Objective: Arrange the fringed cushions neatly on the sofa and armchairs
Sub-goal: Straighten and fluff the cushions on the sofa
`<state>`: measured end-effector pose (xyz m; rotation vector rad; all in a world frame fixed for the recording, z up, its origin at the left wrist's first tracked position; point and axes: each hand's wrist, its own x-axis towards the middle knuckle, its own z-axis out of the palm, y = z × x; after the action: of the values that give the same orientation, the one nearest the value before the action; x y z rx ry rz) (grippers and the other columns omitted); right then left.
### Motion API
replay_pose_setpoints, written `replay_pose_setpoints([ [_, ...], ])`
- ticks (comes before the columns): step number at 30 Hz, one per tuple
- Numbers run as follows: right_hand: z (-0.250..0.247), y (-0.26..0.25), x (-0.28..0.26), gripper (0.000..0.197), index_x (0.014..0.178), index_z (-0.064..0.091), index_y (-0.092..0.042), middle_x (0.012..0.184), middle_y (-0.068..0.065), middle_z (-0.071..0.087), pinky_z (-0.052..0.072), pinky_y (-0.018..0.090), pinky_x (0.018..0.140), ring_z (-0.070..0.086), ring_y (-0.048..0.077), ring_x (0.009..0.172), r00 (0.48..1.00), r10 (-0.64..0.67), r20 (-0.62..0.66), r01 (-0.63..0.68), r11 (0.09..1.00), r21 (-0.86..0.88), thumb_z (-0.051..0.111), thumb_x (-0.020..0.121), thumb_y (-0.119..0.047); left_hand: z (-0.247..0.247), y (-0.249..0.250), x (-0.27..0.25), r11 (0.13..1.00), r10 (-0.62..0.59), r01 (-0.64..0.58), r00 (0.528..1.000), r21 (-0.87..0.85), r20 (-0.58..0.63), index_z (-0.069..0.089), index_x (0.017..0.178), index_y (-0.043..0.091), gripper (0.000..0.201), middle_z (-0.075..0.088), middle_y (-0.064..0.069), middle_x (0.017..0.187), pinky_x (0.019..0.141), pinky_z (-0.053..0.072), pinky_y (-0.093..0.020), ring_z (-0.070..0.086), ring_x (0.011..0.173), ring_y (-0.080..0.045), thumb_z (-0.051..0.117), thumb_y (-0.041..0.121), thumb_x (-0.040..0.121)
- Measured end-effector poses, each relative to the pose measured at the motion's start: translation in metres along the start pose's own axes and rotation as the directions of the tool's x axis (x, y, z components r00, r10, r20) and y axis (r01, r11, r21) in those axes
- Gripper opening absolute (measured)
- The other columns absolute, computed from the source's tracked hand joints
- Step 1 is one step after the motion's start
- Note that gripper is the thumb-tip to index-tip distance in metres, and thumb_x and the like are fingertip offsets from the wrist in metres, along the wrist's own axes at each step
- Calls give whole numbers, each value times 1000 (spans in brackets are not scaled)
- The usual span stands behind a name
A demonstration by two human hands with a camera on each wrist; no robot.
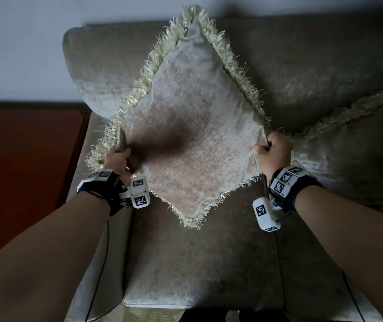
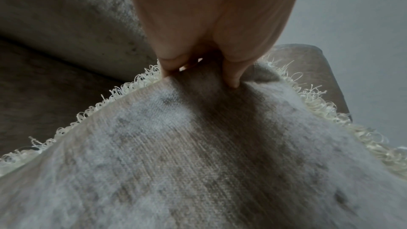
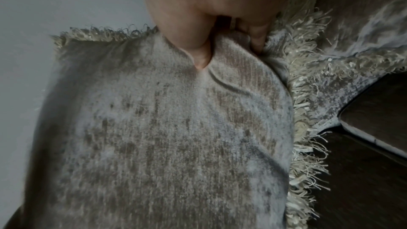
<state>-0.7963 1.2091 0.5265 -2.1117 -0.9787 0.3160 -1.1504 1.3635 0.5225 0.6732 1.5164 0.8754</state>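
A beige fringed cushion [image 1: 186, 126] hangs in the air as a diamond, one corner up and one down, above the sofa seat [image 1: 197, 263]. My left hand [image 1: 118, 156] grips its left corner, thumb and fingers pinching the fabric [image 2: 198, 128]. At the opposite corner my right hand [image 1: 272, 149] holds on, thumb dug into the cloth [image 3: 165, 128]. A second fringed cushion [image 1: 348, 135] leans against the sofa back on the right, its fringe [image 3: 308, 79] right beside my right hand.
The sofa's back cushion [image 1: 107, 70] rises behind the held cushion, and its left armrest [image 1: 97, 228] runs below my left forearm. A dark red-brown wooden surface [image 1: 23, 170] lies left of the sofa. A pale wall [image 1: 23, 43] stands behind.
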Motion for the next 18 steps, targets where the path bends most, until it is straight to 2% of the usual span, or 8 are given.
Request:
replay_pose_setpoints([
  [3,11,6,9,54,59,27,-25,73,3,41,26,16,52,41,17,66,1000,-5,7,5,1000,-18,68,79,2,9,-3,10,1000,-14,14,1000,3,0,52,89,19,22,55,-4,80,54,51,-31,53,64,-17,49,-2,94],
  [5,18,12,16,49,60,28,-21,72,5,41,27,20,52,40,19,65,999,18,41,-16,998,-57,67,80,1,12,-5,18,999,-32,32,999,15,-27,50,88,20,19,55,-3,82,51,51,-27,54,68,-17,51,3,95],
  [7,27,18,22,34,66,37,-16,78,8,45,34,27,59,44,21,70,995,55,84,-47,994,-97,62,82,0,12,-5,27,996,-57,61,996,63,-66,51,96,21,9,59,-5,97,59,52,-34,60,88,-24,58,16,93],
  [9,31,20,25,14,82,48,-11,94,14,51,40,35,70,50,25,83,990,83,113,-68,989,-132,56,83,1,11,-4,32,983,-97,106,993,149,-62,52,114,21,33,57,-5,112,69,53,-39,58,101,-27,62,37,87],
  [11,34,22,29,14,89,49,-10,105,18,53,44,41,78,51,31,93,989,84,120,-62,982,-176,50,84,2,13,0,34,980,-116,126,990,155,-74,49,126,21,52,57,-5,119,80,55,-47,59,104,-28,63,48,83],
  [14,33,22,35,19,75,41,-11,84,13,50,42,40,69,51,29,81,988,88,130,-61,978,-197,48,83,5,15,4,36,958,-61,92,991,272,-120,48,132,15,51,57,-15,129,90,53,-56,59,113,-38,57,43,90],
  [16,29,25,38,21,71,39,-10,76,10,48,39,36,61,49,26,72,985,114,127,-88,977,-195,48,85,4,12,4,42,938,11,45,987,342,-162,55,125,11,45,61,-19,121,88,54,-56,62,110,-38,59,38,90],
  [18,21,28,40,21,74,42,-9,75,8,50,35,29,61,49,24,71,978,171,121,-143,967,-210,53,88,0,6,7,45,946,37,26,981,324,-188,60,116,8,35,64,-17,100,76,59,-46,66,96,-32,63,32,89],
])
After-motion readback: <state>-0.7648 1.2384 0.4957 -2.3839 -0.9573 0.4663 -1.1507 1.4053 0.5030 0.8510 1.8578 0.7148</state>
